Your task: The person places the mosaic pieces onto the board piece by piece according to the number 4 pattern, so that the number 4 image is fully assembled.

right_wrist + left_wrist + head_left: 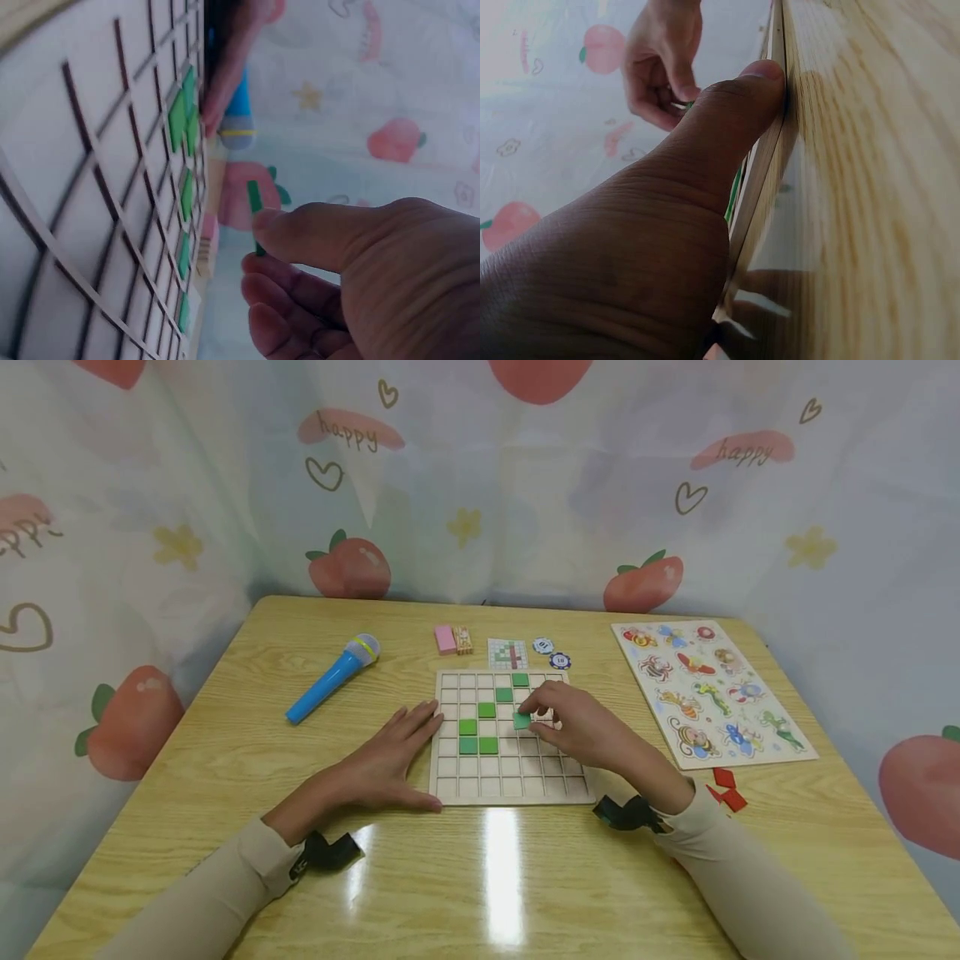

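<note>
A wooden grid board point(510, 781) lies in the middle of the table, with several green square tiles point(477, 736) set in its cells. My right hand point(577, 720) pinches one more green tile point(522, 721) just above the board; in the right wrist view that tile point(255, 206) stands on edge between thumb and fingers, clear of the grid point(82, 217). My left hand point(390, 760) lies flat on the table with straight fingers against the board's left edge. In the left wrist view its thumb point(727, 120) presses the board's rim point(769, 142).
Behind the board lie a blue toy microphone point(332, 677), a pink block point(445, 639), a small pattern card point(507, 653) and two poker chips point(551, 652). An insect puzzle board point(708, 689) lies at the right, red pieces point(727, 787) near it. A printed curtain surrounds the table.
</note>
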A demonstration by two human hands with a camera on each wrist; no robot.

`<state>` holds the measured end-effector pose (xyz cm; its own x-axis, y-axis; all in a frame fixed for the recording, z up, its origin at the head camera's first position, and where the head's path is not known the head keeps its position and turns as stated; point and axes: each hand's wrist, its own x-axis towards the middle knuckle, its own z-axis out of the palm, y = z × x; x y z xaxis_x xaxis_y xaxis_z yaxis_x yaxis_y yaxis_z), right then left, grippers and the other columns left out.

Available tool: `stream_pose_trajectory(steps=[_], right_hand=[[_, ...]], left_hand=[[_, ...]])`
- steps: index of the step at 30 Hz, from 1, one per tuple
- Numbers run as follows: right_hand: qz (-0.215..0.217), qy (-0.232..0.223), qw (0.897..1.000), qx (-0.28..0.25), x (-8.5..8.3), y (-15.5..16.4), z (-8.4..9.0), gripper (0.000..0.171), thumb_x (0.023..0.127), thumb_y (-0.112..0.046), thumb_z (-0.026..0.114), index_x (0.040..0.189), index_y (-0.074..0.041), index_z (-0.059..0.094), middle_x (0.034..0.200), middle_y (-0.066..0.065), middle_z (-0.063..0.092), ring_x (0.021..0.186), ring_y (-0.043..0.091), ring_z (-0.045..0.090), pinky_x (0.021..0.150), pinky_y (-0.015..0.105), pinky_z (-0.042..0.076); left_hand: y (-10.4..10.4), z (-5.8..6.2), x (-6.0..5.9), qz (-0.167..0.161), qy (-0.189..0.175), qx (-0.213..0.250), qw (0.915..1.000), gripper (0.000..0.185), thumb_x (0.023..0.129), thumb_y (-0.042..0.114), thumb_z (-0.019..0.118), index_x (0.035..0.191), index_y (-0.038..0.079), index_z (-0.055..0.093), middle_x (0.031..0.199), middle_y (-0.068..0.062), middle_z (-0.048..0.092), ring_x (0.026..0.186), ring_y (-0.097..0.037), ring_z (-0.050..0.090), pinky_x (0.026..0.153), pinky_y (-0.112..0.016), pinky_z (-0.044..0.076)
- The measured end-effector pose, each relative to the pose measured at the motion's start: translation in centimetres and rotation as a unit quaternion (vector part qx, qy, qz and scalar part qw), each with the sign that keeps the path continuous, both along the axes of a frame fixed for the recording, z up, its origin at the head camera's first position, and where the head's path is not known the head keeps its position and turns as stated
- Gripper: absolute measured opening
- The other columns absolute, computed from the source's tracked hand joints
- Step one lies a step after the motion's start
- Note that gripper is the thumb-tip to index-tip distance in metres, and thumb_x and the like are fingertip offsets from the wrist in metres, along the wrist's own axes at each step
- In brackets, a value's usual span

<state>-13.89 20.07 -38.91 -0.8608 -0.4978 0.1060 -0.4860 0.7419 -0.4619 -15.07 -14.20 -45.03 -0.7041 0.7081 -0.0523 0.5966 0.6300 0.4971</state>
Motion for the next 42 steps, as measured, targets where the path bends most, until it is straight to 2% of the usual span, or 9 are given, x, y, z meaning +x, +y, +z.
stream_pose_trajectory(steps=[7,14,19,22,26,30,35,38,42], right_hand=[[0.034,-0.028,0.999,0.028,0.6,-1.4,-1.7,0.009,0.098,-0.011,0.076,0.106,-0.016,0.077,0.11,0.0,0.07,0.097,0.015,0.062,0.084,0.034,0.057],[0.087,0.05,0.994,0.038,0.9,-1.9,-2.6,0.007,0.095,-0.005,0.079,0.094,-0.012,0.077,0.106,0.005,0.066,0.098,0.019,0.062,0.082,0.033,0.058],[0.086,0.079,0.992,0.045,1.5,-0.8,-1.5,0.013,0.097,-0.005,0.077,0.109,-0.01,0.08,0.116,0.009,0.066,0.11,0.024,0.062,0.088,0.037,0.059],[0.057,0.11,0.992,0.009,2.4,1.5,0.3,0.024,0.098,-0.001,0.074,0.119,-0.012,0.077,0.121,0.008,0.067,0.113,0.022,0.064,0.087,0.035,0.06],[-0.011,0.182,0.982,-0.054,4.8,7.2,2.4,0.039,0.091,0.011,0.075,0.12,-0.015,0.076,0.117,0.002,0.071,0.096,0.007,0.063,0.074,0.021,0.054],[-0.117,0.21,0.969,-0.063,7.8,14.0,2.0,0.045,0.087,0.016,0.076,0.12,-0.014,0.076,0.108,-0.001,0.072,0.086,-0.009,0.053,0.069,0.01,0.042],[-0.224,0.125,0.966,-0.001,10.7,20.7,-1.5,0.027,0.094,0.002,0.077,0.117,-0.013,0.074,0.101,0.0,0.07,0.088,-0.018,0.048,0.066,0.012,0.043],[-0.237,0.058,0.969,0.029,11.5,22.8,-3.4,0.019,0.098,-0.007,0.076,0.115,-0.013,0.074,0.103,0.002,0.072,0.084,-0.013,0.051,0.064,0.016,0.046],[-0.22,0.036,0.974,0.045,11.7,23.5,-4.4,0.023,0.094,-0.003,0.078,0.114,-0.014,0.075,0.105,0.003,0.072,0.08,-0.009,0.054,0.066,0.016,0.05]], left_hand=[[0.4,0.0,-0.3,-0.005,0.0,-0.004,1.0,0.132,0.076,0.068,0.087,0.172,0.008,0.019,0.182,-0.011,0.007,0.17,-0.034,0.007,0.138,-0.059,0.009],[0.5,0.0,-0.2,-0.007,0.004,0.0,1.0,0.133,0.075,0.068,0.088,0.171,0.007,0.02,0.182,-0.012,0.009,0.169,-0.037,0.009,0.137,-0.061,0.011],[0.3,-0.1,0.0,-0.005,-0.002,0.005,1.0,0.133,0.075,0.068,0.088,0.171,0.007,0.021,0.182,-0.013,0.009,0.169,-0.037,0.009,0.137,-0.061,0.011],[0.2,-0.2,0.0,-0.002,-0.001,0.006,1.0,0.133,0.075,0.068,0.088,0.171,0.007,0.02,0.182,-0.013,0.008,0.169,-0.037,0.009,0.137,-0.061,0.01],[0.1,-0.2,0.0,0.002,0.006,0.005,1.0,0.133,0.074,0.069,0.088,0.171,0.006,0.021,0.182,-0.013,0.009,0.169,-0.037,0.01,0.137,-0.062,0.011],[0.1,-0.2,0.1,0.0,0.004,0.005,1.0,0.133,0.074,0.069,0.088,0.171,0.006,0.021,0.182,-0.013,0.01,0.169,-0.036,0.011,0.137,-0.061,0.011],[0.0,-0.3,0.0,-0.002,0.006,0.005,1.0,0.133,0.075,0.071,0.086,0.171,0.007,0.021,0.182,-0.013,0.01,0.169,-0.037,0.011,0.136,-0.062,0.011],[-0.1,-0.5,-0.1,-0.004,0.009,0.006,0.9999,0.133,0.075,0.072,0.086,0.171,0.007,0.021,0.182,-0.013,0.01,0.169,-0.037,0.011,0.136,-0.062,0.012],[-0.2,-0.6,0.0,-0.002,0.008,0.007,0.9999,0.133,0.075,0.073,0.085,0.171,0.007,0.02,0.182,-0.013,0.009,0.169,-0.037,0.01,0.136,-0.063,0.012]])
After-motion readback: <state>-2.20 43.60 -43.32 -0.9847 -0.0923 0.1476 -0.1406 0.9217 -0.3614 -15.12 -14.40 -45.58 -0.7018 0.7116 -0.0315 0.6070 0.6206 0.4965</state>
